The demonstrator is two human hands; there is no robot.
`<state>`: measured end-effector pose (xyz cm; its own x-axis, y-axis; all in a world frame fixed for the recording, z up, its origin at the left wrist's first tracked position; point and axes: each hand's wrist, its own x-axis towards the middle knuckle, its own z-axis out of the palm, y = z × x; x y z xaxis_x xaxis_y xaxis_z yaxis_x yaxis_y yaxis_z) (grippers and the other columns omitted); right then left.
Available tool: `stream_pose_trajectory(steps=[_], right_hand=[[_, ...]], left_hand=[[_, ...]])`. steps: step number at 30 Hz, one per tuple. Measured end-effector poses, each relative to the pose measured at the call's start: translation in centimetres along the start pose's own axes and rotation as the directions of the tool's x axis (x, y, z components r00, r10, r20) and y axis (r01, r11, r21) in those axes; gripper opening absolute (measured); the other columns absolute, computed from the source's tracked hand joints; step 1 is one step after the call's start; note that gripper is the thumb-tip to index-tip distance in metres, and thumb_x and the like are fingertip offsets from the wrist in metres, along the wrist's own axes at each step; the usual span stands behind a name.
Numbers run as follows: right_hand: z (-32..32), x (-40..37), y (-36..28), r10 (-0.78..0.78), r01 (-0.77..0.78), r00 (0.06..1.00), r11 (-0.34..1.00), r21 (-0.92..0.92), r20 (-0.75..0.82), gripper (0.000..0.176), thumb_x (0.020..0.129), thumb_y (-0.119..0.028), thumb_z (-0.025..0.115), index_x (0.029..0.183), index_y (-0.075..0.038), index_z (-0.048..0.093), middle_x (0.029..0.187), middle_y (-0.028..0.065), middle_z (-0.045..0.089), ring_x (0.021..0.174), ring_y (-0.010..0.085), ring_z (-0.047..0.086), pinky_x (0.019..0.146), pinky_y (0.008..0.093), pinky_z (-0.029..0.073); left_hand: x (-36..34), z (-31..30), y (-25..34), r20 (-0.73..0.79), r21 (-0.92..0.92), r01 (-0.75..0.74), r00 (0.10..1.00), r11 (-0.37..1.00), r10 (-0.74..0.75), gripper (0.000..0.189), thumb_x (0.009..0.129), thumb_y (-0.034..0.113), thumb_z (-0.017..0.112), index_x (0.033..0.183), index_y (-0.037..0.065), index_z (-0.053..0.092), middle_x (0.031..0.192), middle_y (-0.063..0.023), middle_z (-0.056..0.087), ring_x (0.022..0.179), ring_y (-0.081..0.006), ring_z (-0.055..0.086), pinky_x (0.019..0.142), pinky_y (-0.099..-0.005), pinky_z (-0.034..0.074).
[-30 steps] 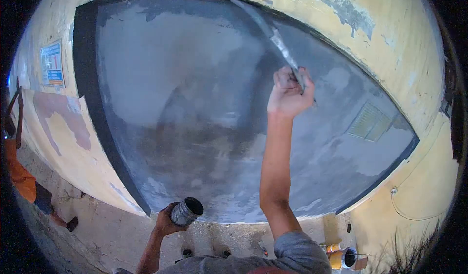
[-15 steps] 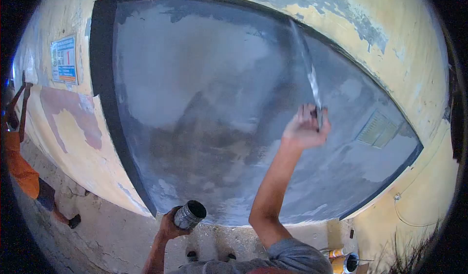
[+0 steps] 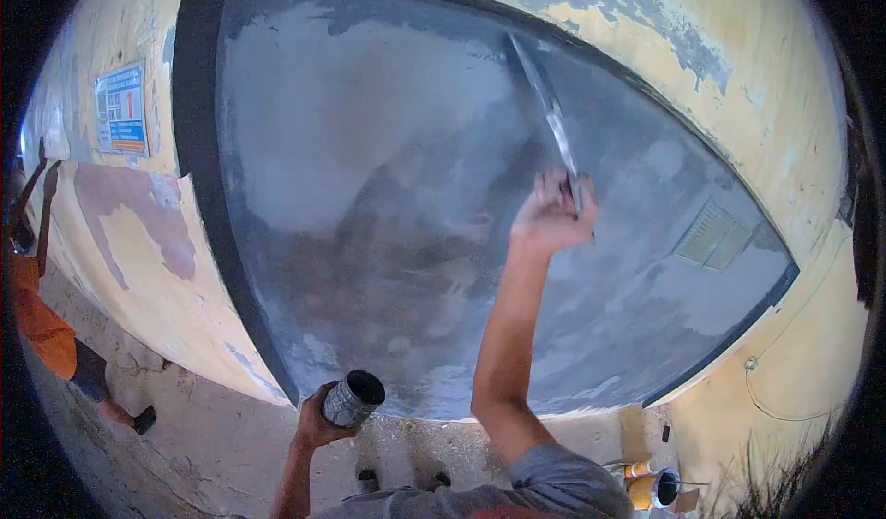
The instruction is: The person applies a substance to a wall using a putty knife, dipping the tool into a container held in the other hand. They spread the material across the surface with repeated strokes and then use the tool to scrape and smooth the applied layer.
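Observation:
My left hand [image 3: 318, 422] is wrapped round a small grey can [image 3: 342, 405], smeared on the outside and dark inside, its mouth facing up and to the right. Raised in front of the wall panel [image 3: 425, 242], my right hand [image 3: 554, 216] grips a long stick-like painting tool [image 3: 552, 113], silvery along its middle. That tool slants up and left, and its blurred far end overlaps the darker band near the panel's top edge. Patchy blue-grey and dark grey coats cover the panel.
Left of the panel is a sign [image 3: 121, 109] on the cream wall. A person in orange [image 3: 44, 334] stands at far left with arms raised. An open bucket [image 3: 664, 489] stands on the ground at lower right. A vent-like grille [image 3: 715, 236] sits in the panel.
My right hand has moved left and slightly up, carrying the tool's far end left along the panel's upper part. The can in my left hand has shifted slightly left and up.

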<state>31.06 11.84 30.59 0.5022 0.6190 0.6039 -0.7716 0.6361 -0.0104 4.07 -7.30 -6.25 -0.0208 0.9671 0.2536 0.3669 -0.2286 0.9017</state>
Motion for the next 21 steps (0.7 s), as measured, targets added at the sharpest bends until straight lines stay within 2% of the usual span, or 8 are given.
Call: stream_pose_trajectory(steps=[1, 2, 5, 9, 12, 15, 18, 21], right_hand=[[-0.1, 1.2, 0.6, 0.033, -0.051, 0.978, 0.995, 0.085, 0.208, 0.018, 0.084, -0.023, 0.053, 0.079, -0.005, 0.051, 0.073, 0.0134, 0.053, 0.054, 0.0146, 0.037, 0.05, 0.0256, 0.029], [1.2, 1.1, 0.2, 0.029, -0.048, 0.978, 0.995, 0.083, 0.208, 0.018, 0.084, -0.023, 0.053, 0.079, -0.005, 0.051, 0.073, 0.0134, 0.053, 0.054, 0.0146, 0.037, 0.05, 0.0256, 0.029], [3.0, 0.2, -1.1, -0.067, 0.067, 0.998, 0.998, 0.001, -0.015, 0.019, 0.083, -0.024, 0.055, 0.085, -0.005, 0.053, 0.072, 0.0135, 0.054, 0.053, 0.0137, 0.037, 0.05, 0.0255, 0.029], [0.5, -0.8, -1.9, -0.124, 0.125, 0.991, 0.992, -0.02, 0.04, 0.019, 0.082, -0.024, 0.055, 0.086, -0.005, 0.053, 0.07, 0.0133, 0.054, 0.052, 0.0143, 0.037, 0.05, 0.0268, 0.028], [2.4, 0.3, -0.9, -0.12, 0.114, 0.986, 0.992, -0.058, -0.116, 0.018, 0.082, -0.024, 0.055, 0.085, -0.006, 0.053, 0.068, 0.0126, 0.054, 0.051, 0.0149, 0.036, 0.049, 0.0274, 0.028], [3.0, 1.0, -1.4, -0.127, 0.123, 0.989, 0.991, -0.052, -0.076, 0.019, 0.081, -0.025, 0.055, 0.084, -0.007, 0.054, 0.067, 0.0116, 0.053, 0.051, 0.0155, 0.037, 0.048, 0.028, 0.028], [2.1, -0.1, -3.6, -0.112, 0.125, 0.989, 0.981, -0.146, 0.096, 0.019, 0.081, -0.025, 0.055, 0.083, -0.007, 0.054, 0.066, 0.0112, 0.052, 0.054, 0.0159, 0.041, 0.049, 0.0283, 0.029], [3.2, 0.3, -4.0, 0.012, 0.021, 0.982, 0.985, -0.174, 0.188, 0.019, 0.08, -0.025, 0.055, 0.081, -0.006, 0.053, 0.067, 0.011, 0.052, 0.057, 0.0163, 0.043, 0.049, 0.0286, 0.031]], left_hand=[[-0.1, 0.0, -0.1, 0.001, 0.005, 0.0, 1.0, 1.0, 0.0, 0.09, 0.042, 0.028, 0.092, 0.12, 0.003, 0.056, 0.11, -0.0137, 0.066, 0.102, -0.0246, 0.065, 0.09, -0.0387, 0.051], [0.0, 0.0, -0.2, 0.001, 0.009, -0.003, 1.0, 1.0, 0.003, 0.089, 0.042, 0.028, 0.091, 0.12, 0.004, 0.056, 0.11, -0.014, 0.066, 0.102, -0.0251, 0.065, 0.089, -0.039, 0.051], [0.1, 0.2, -0.4, 0.005, -0.014, -0.048, 0.999, 0.999, 0.048, 0.089, 0.042, 0.027, 0.091, 0.12, 0.004, 0.056, 0.11, -0.0146, 0.066, 0.102, -0.0263, 0.065, 0.089, -0.0397, 0.051], [-0.3, -0.3, 1.2, 0.008, -0.008, -0.018, 1.0, 1.0, 0.018, 0.089, 0.042, 0.027, 0.091, 0.12, 0.004, 0.056, 0.11, -0.0149, 0.066, 0.102, -0.0274, 0.065, 0.089, -0.04, 0.051], [-0.5, -0.3, 0.3, 0.006, -0.002, -0.035, 0.999, 0.999, 0.035, 0.09, 0.041, 0.027, 0.091, 0.12, 0.004, 0.055, 0.11, -0.0145, 0.066, 0.102, -0.0265, 0.065, 0.089, -0.0399, 0.051], [-0.2, -0.1, 0.0, 0.019, 0.012, -0.04, 0.999, 0.999, 0.04, 0.091, 0.04, 0.027, 0.091, 0.121, 0.004, 0.055, 0.11, -0.0142, 0.066, 0.102, -0.0263, 0.065, 0.089, -0.0397, 0.051], [-0.4, 0.3, -0.1, 0.045, -0.011, -0.02, 0.999, 1.0, 0.02, 0.091, 0.04, 0.028, 0.091, 0.12, 0.003, 0.055, 0.11, -0.0144, 0.066, 0.102, -0.026, 0.064, 0.09, -0.0397, 0.051], [0.0, 0.7, 0.2, 0.067, -0.066, -0.007, 0.998, 0.998, 0.011, 0.091, 0.04, 0.027, 0.091, 0.12, 0.002, 0.055, 0.11, -0.0145, 0.066, 0.102, -0.0257, 0.064, 0.09, -0.0395, 0.051]])
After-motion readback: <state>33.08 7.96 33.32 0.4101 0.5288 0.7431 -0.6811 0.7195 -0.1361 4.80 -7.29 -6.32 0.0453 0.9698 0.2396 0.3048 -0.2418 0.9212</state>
